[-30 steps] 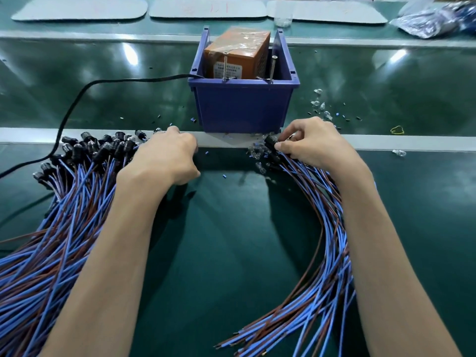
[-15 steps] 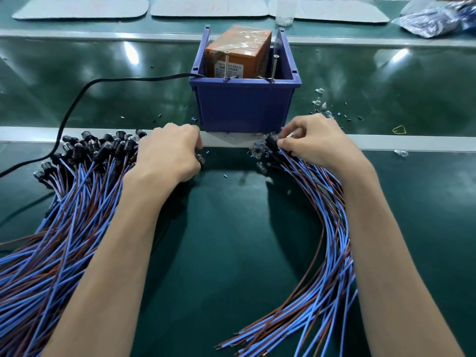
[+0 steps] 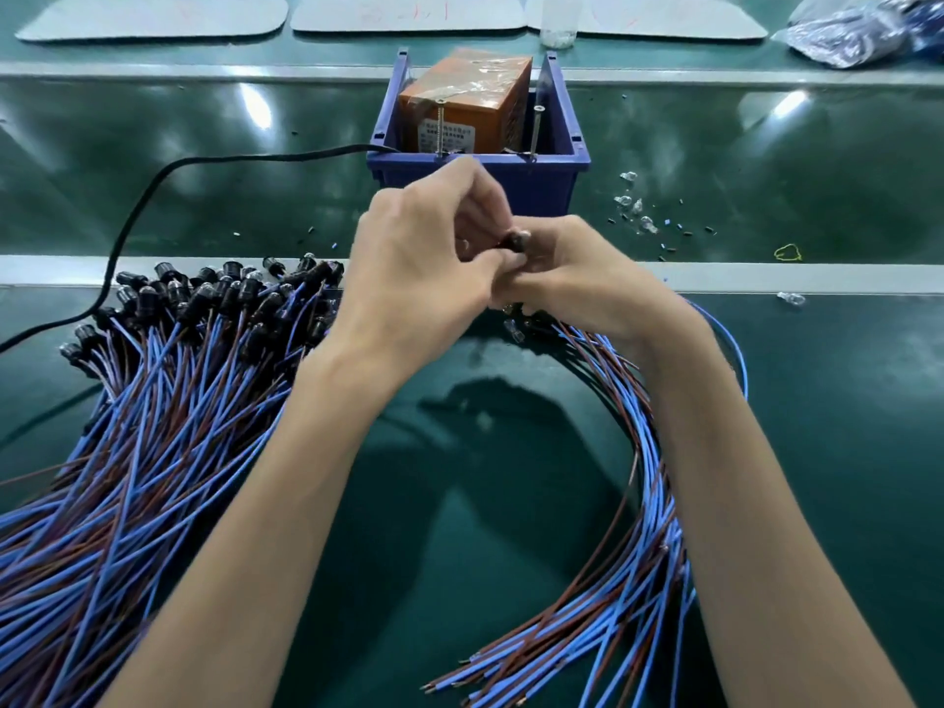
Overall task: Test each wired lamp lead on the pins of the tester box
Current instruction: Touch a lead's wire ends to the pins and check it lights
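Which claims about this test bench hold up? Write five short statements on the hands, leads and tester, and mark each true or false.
1. The left hand and right hand both pinch one lead. True.
2. The orange tester sits in a blue bin. True.
3. The held lead's lamp touches a pin. False: it is in the fingers, in front of the bin, apart from both pins.
4. The black cable reaches the bin from the right. False: from the left.
5. The bigger pile of leads lies on the left. True.

Close head view, down onto bench (image 3: pixel 827 452)
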A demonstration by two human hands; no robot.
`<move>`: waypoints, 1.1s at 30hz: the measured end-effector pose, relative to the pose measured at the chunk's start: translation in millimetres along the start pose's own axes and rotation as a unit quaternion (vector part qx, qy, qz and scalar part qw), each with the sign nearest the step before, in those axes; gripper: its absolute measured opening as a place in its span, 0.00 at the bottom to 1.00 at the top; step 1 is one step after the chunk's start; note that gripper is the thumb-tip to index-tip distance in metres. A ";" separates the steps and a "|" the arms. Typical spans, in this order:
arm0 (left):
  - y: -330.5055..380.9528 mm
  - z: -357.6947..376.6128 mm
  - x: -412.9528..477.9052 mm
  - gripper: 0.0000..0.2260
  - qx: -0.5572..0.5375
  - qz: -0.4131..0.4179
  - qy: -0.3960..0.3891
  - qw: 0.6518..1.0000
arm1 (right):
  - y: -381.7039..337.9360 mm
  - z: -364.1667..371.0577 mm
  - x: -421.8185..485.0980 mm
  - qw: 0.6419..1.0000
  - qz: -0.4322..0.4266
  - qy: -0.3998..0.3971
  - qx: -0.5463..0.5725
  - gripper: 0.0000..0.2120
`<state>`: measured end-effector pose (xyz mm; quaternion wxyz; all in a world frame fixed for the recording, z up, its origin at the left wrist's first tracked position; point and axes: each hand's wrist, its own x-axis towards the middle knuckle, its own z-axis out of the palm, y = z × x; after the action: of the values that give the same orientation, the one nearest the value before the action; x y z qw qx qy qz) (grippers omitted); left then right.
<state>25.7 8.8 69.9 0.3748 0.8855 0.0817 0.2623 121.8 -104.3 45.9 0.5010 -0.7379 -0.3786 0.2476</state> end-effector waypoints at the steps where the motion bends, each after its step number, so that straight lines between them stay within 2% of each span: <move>1: 2.5 2.4 -0.5 0.08 -0.007 0.005 0.005 1.000 | -0.6 -1.7 -0.9 1.000 -0.006 0.010 0.013 0.08; 5: 7.5 9.6 -1.8 0.06 -0.043 -0.004 0.031 0.999 | -1.0 -6.2 -2.0 0.998 -0.013 0.051 0.043 0.05; 8: 8.2 14.3 -2.1 0.05 -0.025 -0.031 0.045 0.998 | 0.6 -4.7 0.1 0.995 0.004 0.094 0.023 0.03; 12: 0.0 18.7 0.3 0.15 0.025 -0.121 -0.071 0.990 | 4.6 -4.9 2.6 0.989 0.018 0.149 0.002 0.08; 15: -5.7 19.2 1.0 0.23 0.029 -0.177 -0.158 0.971 | 3.2 -7.5 4.7 0.975 0.031 0.212 0.053 0.08; 18: -6.2 21.6 0.3 0.28 0.055 -0.210 -0.175 0.960 | 0.7 -11.9 4.7 0.958 0.037 0.260 0.116 0.07; 22: -2.4 21.5 1.7 0.28 0.046 -0.215 -0.153 0.963 | -5.3 -16.0 3.0 0.921 -0.013 0.295 0.254 0.08; 25: 0.0 21.4 3.1 0.26 0.013 -0.214 -0.092 0.972 | -8.7 -18.7 2.6 0.888 -0.050 0.293 0.350 0.10; 29: -3.2 19.7 5.7 0.25 -0.106 -0.225 -0.005 0.969 | -9.7 -21.1 2.3 0.869 -0.060 0.302 0.387 0.09; 33: -2.5 17.6 7.4 0.15 -0.179 -0.235 0.071 0.953 | -9.9 -22.0 1.5 0.853 -0.058 0.324 0.405 0.10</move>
<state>41.3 2.1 60.9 0.5715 0.7387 0.2656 0.2391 136.0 -113.2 63.4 0.8633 -0.4845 -0.1033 0.0963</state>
